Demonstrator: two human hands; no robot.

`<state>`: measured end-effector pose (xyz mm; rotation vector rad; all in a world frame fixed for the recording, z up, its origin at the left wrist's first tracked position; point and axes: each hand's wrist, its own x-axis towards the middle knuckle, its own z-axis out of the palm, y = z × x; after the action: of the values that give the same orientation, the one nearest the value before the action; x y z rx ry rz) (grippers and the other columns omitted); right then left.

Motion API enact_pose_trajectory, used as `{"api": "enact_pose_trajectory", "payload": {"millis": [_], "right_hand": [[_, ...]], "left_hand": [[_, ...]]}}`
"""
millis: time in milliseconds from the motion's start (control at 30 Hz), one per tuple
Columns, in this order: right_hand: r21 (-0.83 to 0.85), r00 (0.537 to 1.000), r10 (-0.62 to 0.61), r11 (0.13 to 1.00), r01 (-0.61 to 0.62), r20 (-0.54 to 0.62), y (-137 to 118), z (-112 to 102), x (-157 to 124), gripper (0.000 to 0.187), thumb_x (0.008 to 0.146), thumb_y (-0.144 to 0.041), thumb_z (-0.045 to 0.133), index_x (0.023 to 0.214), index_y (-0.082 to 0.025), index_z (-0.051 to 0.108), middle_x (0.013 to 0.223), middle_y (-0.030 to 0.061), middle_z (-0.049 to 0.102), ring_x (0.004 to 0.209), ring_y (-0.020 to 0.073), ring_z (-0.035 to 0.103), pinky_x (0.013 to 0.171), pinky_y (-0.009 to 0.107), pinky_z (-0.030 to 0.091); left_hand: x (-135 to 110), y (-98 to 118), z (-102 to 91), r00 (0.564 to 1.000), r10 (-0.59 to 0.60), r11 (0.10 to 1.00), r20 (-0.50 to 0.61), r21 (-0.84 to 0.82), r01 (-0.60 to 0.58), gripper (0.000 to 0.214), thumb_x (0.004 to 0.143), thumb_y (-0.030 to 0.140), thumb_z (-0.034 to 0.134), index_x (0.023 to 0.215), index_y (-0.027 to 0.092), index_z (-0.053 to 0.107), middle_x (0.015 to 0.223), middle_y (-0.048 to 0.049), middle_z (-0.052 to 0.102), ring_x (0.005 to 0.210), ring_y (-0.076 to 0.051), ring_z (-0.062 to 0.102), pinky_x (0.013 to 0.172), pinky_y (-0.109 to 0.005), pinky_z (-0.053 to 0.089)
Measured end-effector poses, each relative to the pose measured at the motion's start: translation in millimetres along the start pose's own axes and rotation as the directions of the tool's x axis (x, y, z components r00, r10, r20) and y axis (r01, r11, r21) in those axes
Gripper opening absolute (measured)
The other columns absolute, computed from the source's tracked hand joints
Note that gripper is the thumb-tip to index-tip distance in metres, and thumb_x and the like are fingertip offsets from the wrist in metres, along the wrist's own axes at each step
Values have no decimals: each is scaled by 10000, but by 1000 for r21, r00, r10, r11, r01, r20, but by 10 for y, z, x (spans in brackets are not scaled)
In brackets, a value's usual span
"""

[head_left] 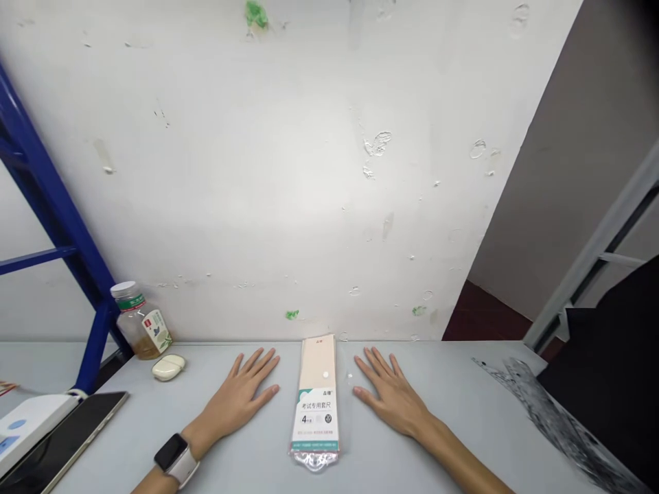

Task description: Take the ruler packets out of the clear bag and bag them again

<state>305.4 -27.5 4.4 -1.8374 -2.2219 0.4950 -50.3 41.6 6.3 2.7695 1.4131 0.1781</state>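
A ruler set in a clear plastic sleeve (pixel 316 412) lies lengthwise on the grey table, its label printed in Chinese and its far end near the wall. To its left, my left hand (pixel 241 392) rests flat with fingers spread, a smartwatch (pixel 172 454) on the wrist. On the other side my right hand (pixel 388 398) also lies flat, fingers apart. Neither hand touches the package, and both hold nothing.
At the left stand a lidded jar (pixel 141 322) and a small cream-coloured case (pixel 168 367). A phone (pixel 77 439) lies beside a white box (pixel 31 425). A blue metal frame (pixel 62 185) rises at the left; black fabric (pixel 612 370) hangs at the right.
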Motion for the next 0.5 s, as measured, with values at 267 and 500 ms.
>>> {"api": "enact_pose_trajectory", "payload": {"millis": [267, 500], "right_hand": [[8, 1000, 6, 1000, -6, 13, -23, -8, -6, 738, 900, -730, 183, 1520, -330, 182, 1617, -31, 73, 1490, 250, 21, 1217, 511, 1], [4, 1000, -8, 1000, 8, -4, -12, -14, -3, 732, 907, -719, 181, 1521, -321, 197, 1615, -26, 92, 1487, 277, 52, 1217, 510, 16]], "left_hand": [[-5, 14, -27, 1000, -17, 1000, 17, -24, 18, 582, 973, 597, 312, 1508, 401, 194, 1580, 56, 253, 1457, -280, 224, 1177, -547, 155], [-8, 14, -26, 999, -24, 999, 43, -27, 25, 586, 974, 599, 302, 1511, 395, 186, 1586, 61, 223, 1465, -275, 198, 1182, -547, 137]]}}
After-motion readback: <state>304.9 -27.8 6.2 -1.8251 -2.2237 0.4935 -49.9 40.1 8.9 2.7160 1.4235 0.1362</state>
